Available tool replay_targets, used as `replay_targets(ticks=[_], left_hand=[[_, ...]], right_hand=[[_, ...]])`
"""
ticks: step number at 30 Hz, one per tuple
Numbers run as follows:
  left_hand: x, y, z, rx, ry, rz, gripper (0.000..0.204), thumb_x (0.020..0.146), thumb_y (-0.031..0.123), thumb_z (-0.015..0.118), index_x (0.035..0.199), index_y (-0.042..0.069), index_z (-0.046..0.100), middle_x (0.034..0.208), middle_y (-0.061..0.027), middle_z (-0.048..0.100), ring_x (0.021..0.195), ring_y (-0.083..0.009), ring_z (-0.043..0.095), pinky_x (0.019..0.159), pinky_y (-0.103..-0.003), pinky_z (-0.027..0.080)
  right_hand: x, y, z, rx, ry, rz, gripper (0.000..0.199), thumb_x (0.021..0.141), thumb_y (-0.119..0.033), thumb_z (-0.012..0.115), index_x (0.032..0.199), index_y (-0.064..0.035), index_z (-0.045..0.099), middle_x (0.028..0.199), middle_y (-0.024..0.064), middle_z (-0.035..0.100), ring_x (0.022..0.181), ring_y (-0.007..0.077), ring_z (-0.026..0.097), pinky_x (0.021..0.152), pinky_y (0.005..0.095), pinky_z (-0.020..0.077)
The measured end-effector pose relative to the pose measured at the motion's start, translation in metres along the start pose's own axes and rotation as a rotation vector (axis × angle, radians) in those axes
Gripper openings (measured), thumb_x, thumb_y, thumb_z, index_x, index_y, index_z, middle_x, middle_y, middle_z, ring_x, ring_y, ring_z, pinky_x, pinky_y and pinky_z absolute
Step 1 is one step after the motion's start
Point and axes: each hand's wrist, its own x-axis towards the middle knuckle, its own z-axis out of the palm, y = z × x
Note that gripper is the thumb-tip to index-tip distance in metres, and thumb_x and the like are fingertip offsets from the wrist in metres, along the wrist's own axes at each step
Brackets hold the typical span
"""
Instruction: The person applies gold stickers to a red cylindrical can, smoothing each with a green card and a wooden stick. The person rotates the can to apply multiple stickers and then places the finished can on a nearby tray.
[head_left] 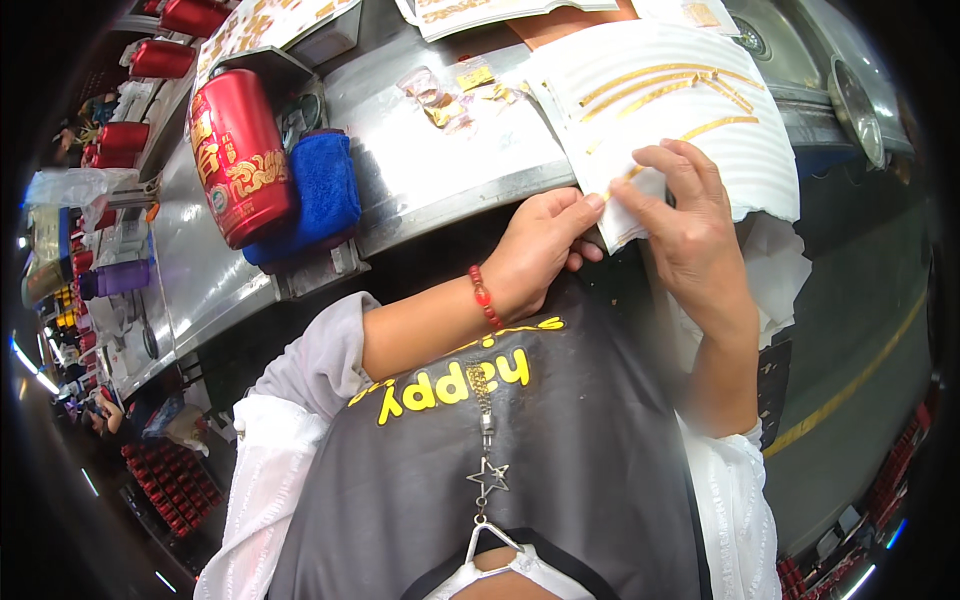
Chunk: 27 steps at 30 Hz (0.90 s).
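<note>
A white backing sheet (690, 110) with gold strip stickers lies on the steel worktable (440, 170), hanging over its near edge. My left hand (540, 250), with a red bead bracelet on the wrist, pinches the sheet's lower corner. My right hand (690, 225) rests on the same corner, thumb and forefinger pinching a thin gold strip (625, 180) at the sheet's edge. The two hands touch each other at the corner.
A red cylindrical tin with gold decoration (240, 155) lies on its side against a blue folded cloth (320, 190) to the left. Small clear packets with gold pieces (450, 95) lie mid-table. More red tins (160, 60) stand at far left. A yellow floor line (850, 385) runs on the right.
</note>
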Motion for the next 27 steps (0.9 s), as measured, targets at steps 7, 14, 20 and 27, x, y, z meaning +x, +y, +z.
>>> replay_targets(ticks=[7, 14, 20, 27], left_hand=[[-0.027, 0.013, -0.017, 0.500, 0.023, 0.306, 0.021, 0.102, 0.020, 0.059, 0.096, 0.002, 0.069, 0.085, -0.0020, 0.070, 0.072, -0.0055, 0.059, 0.066, -0.022, 0.050], [-0.054, 0.043, -0.026, 0.929, -0.031, 0.588, 0.014, 0.096, 0.010, 0.063, 0.091, 0.000, 0.071, 0.072, -0.0063, 0.068, 0.062, -0.0098, 0.059, 0.060, -0.027, 0.048], [-0.074, 0.072, -0.039, 1.084, -0.015, 0.813, 0.007, 0.091, 0.007, 0.066, 0.086, 0.002, 0.067, 0.070, -0.0102, 0.061, 0.063, -0.0237, 0.059, 0.060, -0.034, 0.047], [-0.129, 0.090, -0.081, 1.139, 0.180, 0.955, 0.010, 0.089, 0.010, 0.069, 0.085, 0.003, 0.064, 0.072, -0.0118, 0.060, 0.069, -0.0322, 0.061, 0.063, -0.040, 0.047]], right_hand=[[0.020, 0.002, -0.002, 0.054, 0.023, -0.044, 0.030, 0.084, -0.002, 0.060, 0.112, -0.0043, 0.070, 0.126, 0.0118, 0.060, 0.124, 0.0342, 0.053, 0.095, 0.0453, 0.0477], [0.017, 0.082, -0.011, -0.200, 0.071, 0.207, 0.027, 0.094, -0.004, 0.054, 0.115, -0.0004, 0.070, 0.126, 0.0180, 0.061, 0.121, 0.0369, 0.054, 0.098, 0.0432, 0.0476], [0.055, 0.010, -0.023, 0.395, -0.035, -0.035, 0.023, 0.093, -0.010, 0.064, 0.113, -0.0005, 0.070, 0.123, 0.0166, 0.061, 0.116, 0.0347, 0.056, 0.099, 0.0415, 0.0463], [0.108, -0.064, 0.005, 0.883, -0.363, -0.237, 0.012, 0.087, -0.010, 0.072, 0.086, -0.0003, 0.064, 0.114, 0.0150, 0.061, 0.111, 0.0332, 0.058, 0.099, 0.0406, 0.0454]])
